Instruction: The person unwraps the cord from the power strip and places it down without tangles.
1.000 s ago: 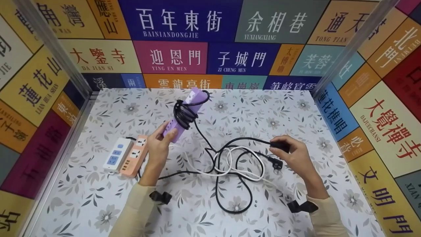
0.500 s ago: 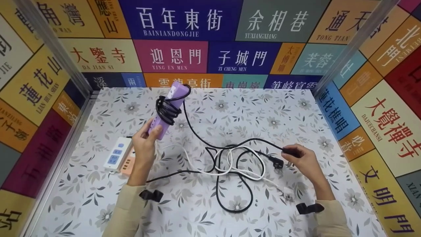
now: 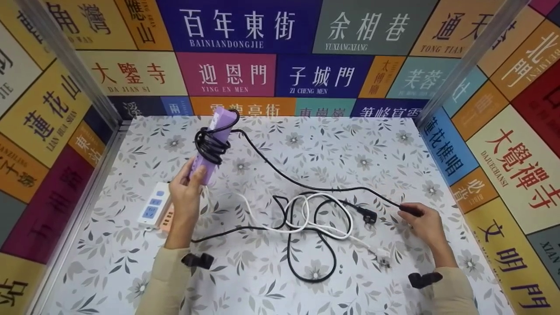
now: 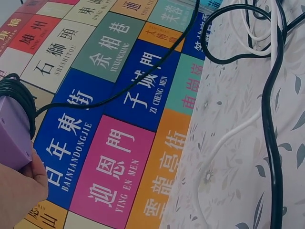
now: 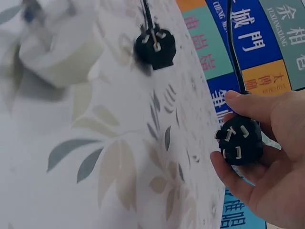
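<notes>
My left hand (image 3: 184, 197) grips the lower end of a purple power strip (image 3: 224, 120), held raised and tilted. Several loops of its black cord (image 3: 210, 146) are wound round the strip's middle. From there the cord runs right to a black three-pin plug (image 5: 239, 143), which my right hand (image 3: 426, 225) holds between thumb and fingers. Its metal pins face the camera in the right wrist view. Only part of the left hand shows in the left wrist view, beneath the purple casing.
Left on the flowered table (image 3: 271, 267) lie a white power strip (image 3: 153, 203) and an orange power strip (image 3: 167, 218), partly behind the left forearm. Mid-table, black and white cords (image 3: 302, 229) overlap, ending at a black plug (image 3: 369, 215) and a white plug (image 3: 383, 258). Printed walls (image 3: 227, 74) enclose the table.
The purple power strip has moved left with my left hand. My right hand has drawn the plug right and slightly nearer, so the cord between them lies straighter, off the other cords.
</notes>
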A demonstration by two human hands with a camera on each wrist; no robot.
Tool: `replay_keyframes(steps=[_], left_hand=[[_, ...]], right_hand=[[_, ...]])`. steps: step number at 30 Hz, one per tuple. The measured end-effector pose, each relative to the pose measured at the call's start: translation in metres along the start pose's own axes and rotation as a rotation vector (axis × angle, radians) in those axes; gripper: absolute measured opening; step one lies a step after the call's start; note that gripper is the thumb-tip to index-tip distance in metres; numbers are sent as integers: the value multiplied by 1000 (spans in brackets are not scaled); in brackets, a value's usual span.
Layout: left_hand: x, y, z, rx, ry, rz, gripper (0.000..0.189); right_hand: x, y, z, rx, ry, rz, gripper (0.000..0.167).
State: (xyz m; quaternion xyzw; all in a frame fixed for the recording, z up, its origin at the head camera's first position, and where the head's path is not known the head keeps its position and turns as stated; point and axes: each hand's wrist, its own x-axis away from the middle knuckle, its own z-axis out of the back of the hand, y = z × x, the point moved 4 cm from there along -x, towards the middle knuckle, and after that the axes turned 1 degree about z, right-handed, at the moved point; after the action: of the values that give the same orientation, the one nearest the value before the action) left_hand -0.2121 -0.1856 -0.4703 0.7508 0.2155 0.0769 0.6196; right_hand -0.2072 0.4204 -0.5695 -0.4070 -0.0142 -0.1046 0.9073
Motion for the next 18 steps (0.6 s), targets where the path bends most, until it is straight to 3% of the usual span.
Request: replay_keyframes(steps=[11, 18], left_hand=[[1, 0, -1, 16, -15, 18, 47], [5, -3, -3, -34, -91, -21, 47]], right_hand=[[-5, 19, -10, 105, 37, -42, 35], [-10, 14, -20, 166, -49, -17, 38]])
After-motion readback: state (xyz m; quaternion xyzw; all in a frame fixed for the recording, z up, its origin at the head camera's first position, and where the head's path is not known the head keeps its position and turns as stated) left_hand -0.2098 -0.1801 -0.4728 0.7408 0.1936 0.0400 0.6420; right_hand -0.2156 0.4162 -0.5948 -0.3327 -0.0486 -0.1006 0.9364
